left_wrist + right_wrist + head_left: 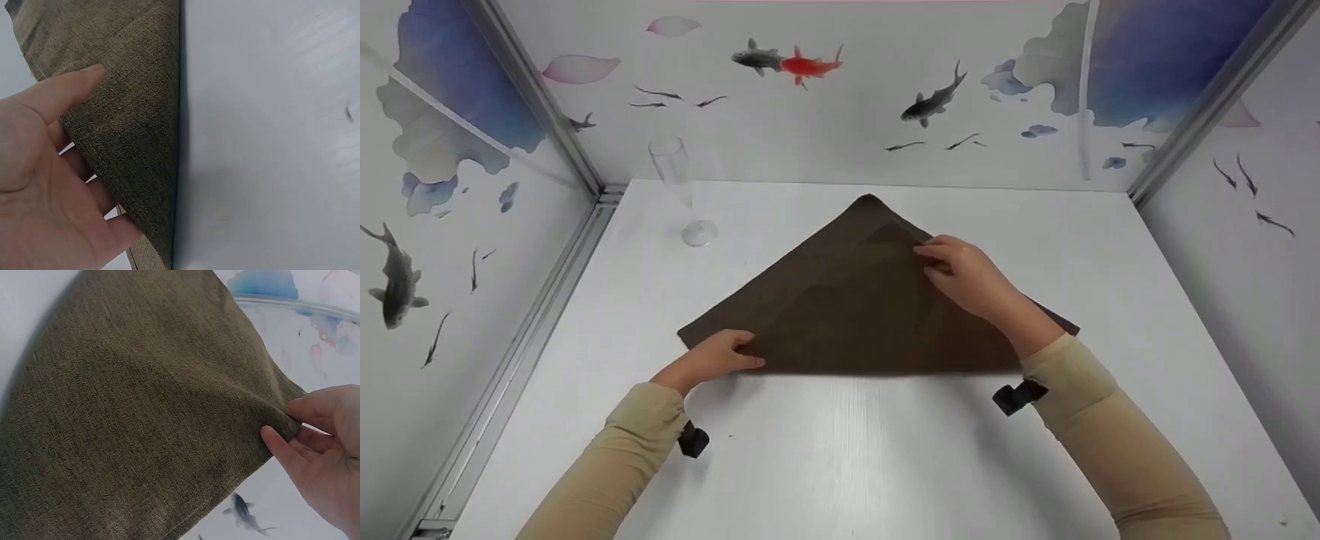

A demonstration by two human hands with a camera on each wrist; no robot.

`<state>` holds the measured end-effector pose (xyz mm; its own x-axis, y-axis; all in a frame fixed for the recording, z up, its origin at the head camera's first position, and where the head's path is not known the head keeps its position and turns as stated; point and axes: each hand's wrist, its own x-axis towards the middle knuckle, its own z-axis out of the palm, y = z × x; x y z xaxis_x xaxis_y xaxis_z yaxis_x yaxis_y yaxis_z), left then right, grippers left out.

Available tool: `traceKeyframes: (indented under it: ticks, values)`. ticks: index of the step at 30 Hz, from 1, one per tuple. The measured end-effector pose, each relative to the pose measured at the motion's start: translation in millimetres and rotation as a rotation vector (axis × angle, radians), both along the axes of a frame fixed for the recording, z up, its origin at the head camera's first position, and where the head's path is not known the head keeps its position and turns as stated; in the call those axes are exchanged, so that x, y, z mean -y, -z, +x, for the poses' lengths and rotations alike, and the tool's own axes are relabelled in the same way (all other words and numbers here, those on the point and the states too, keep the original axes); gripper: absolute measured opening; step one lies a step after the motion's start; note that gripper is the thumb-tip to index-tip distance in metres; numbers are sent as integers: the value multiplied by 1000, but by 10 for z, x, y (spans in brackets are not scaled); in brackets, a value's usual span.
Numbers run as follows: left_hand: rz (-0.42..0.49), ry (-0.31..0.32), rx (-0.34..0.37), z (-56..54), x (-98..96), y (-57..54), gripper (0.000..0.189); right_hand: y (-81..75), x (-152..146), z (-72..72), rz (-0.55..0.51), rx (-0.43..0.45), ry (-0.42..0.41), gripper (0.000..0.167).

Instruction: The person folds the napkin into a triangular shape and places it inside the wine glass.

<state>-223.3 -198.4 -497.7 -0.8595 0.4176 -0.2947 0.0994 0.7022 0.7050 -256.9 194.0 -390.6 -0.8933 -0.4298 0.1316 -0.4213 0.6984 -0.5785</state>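
A brown cloth napkin [840, 307], folded into a triangle, lies on the white table with its peak pointing away and its long straight edge towards me. At its left corner, my left hand [712, 358] holds the cloth. In the left wrist view the thumb [84, 84] lies over the cloth and the other fingers pass beneath its edge, their tips hidden. My right hand [971, 277] pinches the upper right sloping edge, below the peak. The right wrist view shows the cloth [146, 399] bunched into a raised crease at that pinch.
A clear stemmed glass [700, 232] stands at the back left of the white table [840, 450]. White panels painted with fish [934, 103] and leaves enclose the back and both sides. A black wrist camera [1018, 396] hangs at the right cuff.
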Motion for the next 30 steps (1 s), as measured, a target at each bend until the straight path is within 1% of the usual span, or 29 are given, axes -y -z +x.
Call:
traceKeyframes:
  ticks: [2,4,6,8,11,12,15,17,20,22,24,30]
  values:
    - [-35,-28,-11,-21,4,11,38,24,-3,-46,-24,27,24,32]
    - [-58,-62,-5,-40,8,23,37,50,2,-89,-31,42,41,31]
    - [-65,-86,-3,-57,16,33,38,73,10,-132,-34,52,54,29]
    - [-64,-94,-8,-70,23,37,36,95,15,-177,-36,57,66,28]
    - [-56,-95,-25,-94,25,36,20,102,19,-237,-43,66,84,28]
    - [-54,-93,-35,-103,26,34,19,102,20,-257,-45,68,93,27]
    - [-49,-98,-57,-138,26,27,31,91,24,-309,-57,76,116,27]
    - [-45,-99,-65,-167,24,17,34,90,23,-342,-71,78,133,27]
    - [-56,-95,-74,-208,20,-12,23,102,16,-389,-95,79,153,27]
    - [-69,-96,-74,-235,18,-29,21,122,10,-420,-110,83,163,27]
    - [-83,-99,-77,-258,22,-41,24,143,7,-450,-122,90,174,28]
    - [-112,-135,-76,-313,30,-52,30,203,16,-552,-132,120,205,30]
